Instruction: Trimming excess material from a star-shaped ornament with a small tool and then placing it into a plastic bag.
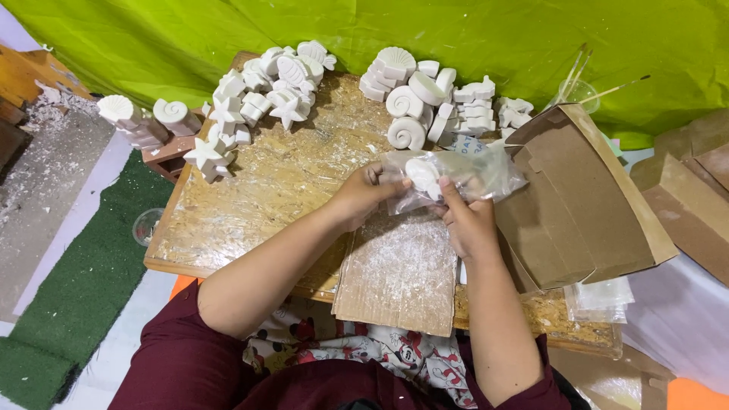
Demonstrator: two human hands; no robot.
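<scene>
While both hands pinch it above the chipboard worktop [250, 197], a clear plastic bag [471, 176] holds one white plaster cast [422, 173]. Closed on the bag's open end is the left hand [364, 193]; the right hand [467, 220] grips the bag from below, thumb pressed against the cast. Just right of the bag an open cardboard box [585, 205] lies tilted, its inside bare as far as shows. Beyond the bag sit heaps of white shell casts [425, 99] and starfish casts [258, 99]. Below the bag lies a dusty cardboard sheet [399, 277].
</scene>
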